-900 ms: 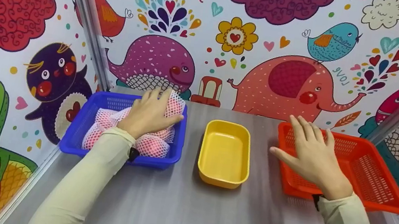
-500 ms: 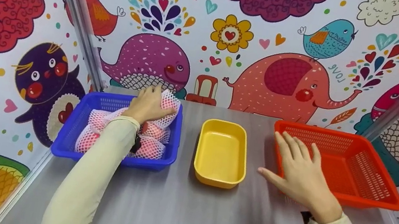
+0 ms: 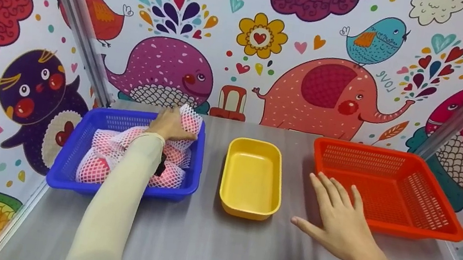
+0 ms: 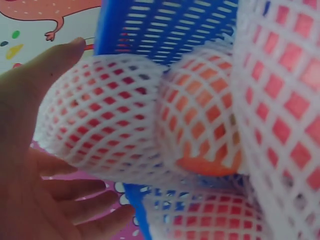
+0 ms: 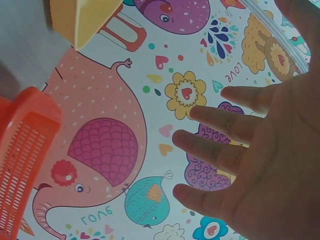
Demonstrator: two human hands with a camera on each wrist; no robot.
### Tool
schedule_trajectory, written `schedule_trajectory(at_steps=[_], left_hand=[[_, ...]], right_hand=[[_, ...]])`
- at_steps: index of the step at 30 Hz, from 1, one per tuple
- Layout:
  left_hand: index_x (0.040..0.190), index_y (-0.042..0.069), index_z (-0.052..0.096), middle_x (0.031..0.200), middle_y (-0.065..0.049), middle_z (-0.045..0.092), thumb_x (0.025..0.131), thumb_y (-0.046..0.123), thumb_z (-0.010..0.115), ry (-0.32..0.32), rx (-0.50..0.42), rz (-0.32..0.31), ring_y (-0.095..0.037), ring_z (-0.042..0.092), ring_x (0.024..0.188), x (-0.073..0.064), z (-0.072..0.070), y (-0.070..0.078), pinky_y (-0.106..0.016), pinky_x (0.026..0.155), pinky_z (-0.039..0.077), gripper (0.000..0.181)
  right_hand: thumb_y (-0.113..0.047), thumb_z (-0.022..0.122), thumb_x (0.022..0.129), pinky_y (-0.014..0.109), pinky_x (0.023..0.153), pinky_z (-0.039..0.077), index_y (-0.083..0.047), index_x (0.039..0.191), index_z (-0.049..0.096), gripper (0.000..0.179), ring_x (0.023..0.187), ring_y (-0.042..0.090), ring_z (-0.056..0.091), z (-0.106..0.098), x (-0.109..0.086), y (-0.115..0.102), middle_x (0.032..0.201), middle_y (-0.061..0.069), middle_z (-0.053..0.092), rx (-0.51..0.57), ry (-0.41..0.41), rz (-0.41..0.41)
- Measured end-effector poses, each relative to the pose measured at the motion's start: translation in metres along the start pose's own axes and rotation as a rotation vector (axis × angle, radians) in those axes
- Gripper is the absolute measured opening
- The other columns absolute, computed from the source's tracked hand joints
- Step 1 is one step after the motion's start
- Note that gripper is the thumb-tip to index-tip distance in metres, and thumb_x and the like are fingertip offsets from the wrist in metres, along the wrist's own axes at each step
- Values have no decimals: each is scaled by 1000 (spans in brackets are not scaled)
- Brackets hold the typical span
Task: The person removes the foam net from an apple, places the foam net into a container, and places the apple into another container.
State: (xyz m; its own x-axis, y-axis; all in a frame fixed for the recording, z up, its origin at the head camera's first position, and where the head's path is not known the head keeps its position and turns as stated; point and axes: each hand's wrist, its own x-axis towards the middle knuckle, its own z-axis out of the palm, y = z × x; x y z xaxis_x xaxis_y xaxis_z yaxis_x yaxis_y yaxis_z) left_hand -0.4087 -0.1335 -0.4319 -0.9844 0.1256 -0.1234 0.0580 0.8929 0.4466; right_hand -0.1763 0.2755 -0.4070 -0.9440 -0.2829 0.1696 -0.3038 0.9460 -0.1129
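A blue basket (image 3: 70,148) on the left holds several round reddish fruits in white foam nets. My left hand (image 3: 169,125) is over its back right part, at a netted fruit (image 3: 191,121) that stands up there. In the left wrist view the thumb lies along one side of that netted fruit (image 4: 100,115); the fingers (image 4: 90,202) are spread on the other side, loosely bent. Whether they touch it cannot be made out. My right hand (image 3: 340,221) hovers with straight, spread fingers by the front left corner of a red basket (image 3: 383,226), holding nothing.
Between the baskets a yellow tub (image 3: 252,184) stands on the grey table (image 3: 203,246). A wall with printed animals (image 3: 316,92) rises right behind them. Metal posts (image 3: 77,17) stand at the back corners.
My left hand has sunk lower about the netted fruit, its fingers now bent down behind. My right hand has drawn back from over the red basket toward the front. The view has shifted slightly.
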Motion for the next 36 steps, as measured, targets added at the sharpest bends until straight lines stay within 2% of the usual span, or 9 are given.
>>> schedule_trajectory(at_steps=[4,8,11,14,19,23,27,31,36], left_hand=[[152,-10,20,149,-33,36,78,49,80,-22,9,-23,-50,37,135,0,4,-6,-62,110,31,112],[151,-9,21,141,-34,44,77,44,83,21,-12,-19,-50,45,128,-1,3,-7,-61,106,36,110],[146,-7,26,133,-34,49,74,38,85,80,-44,2,-50,51,121,-2,-1,-5,-60,101,41,103],[142,-6,29,132,-33,46,74,33,86,107,-54,24,-49,51,119,-5,-6,-2,-60,100,43,97],[137,-14,36,133,-33,43,73,32,86,129,43,117,-47,48,120,-18,-18,8,-58,102,41,93],[134,-14,43,130,-31,44,72,32,85,175,129,226,-46,46,118,-40,-29,24,-56,104,40,88],[135,-8,45,127,-26,45,70,29,86,200,139,317,-42,49,114,-72,-32,44,-55,100,45,86],[137,-2,46,122,-18,46,68,26,87,170,118,395,-31,53,105,-105,-22,60,-47,90,54,85],[136,0,49,121,-16,50,68,31,87,164,179,521,-27,53,103,-138,1,73,-42,90,53,83]], right_hand=[[-79,57,80,69,112,5,-11,158,28,107,141,42,28,3,-3,0,156,18,35,8,-1,-2],[-79,57,81,69,112,5,-10,158,28,107,142,42,27,5,-3,-1,157,17,34,25,-18,-4],[-81,54,80,69,113,4,-11,158,29,107,143,42,26,5,-2,0,158,17,33,36,-21,-3],[-82,52,80,69,113,4,-11,158,29,107,143,41,27,4,-2,0,157,17,34,42,-19,-2],[-81,52,82,70,112,6,-11,157,30,105,141,42,28,4,-5,1,155,18,36,53,-13,0],[-79,52,83,69,112,7,-11,157,31,103,142,41,29,5,-7,1,155,18,37,69,-11,0],[-79,53,82,68,113,7,-13,157,30,103,143,40,28,6,-7,1,157,15,35,101,-38,2],[-79,53,82,68,113,8,-14,157,31,102,142,39,30,8,-8,1,157,13,37,124,-62,4],[-78,55,82,68,112,12,-14,156,35,100,139,38,34,10,-11,1,153,14,41,132,-62,-9]])
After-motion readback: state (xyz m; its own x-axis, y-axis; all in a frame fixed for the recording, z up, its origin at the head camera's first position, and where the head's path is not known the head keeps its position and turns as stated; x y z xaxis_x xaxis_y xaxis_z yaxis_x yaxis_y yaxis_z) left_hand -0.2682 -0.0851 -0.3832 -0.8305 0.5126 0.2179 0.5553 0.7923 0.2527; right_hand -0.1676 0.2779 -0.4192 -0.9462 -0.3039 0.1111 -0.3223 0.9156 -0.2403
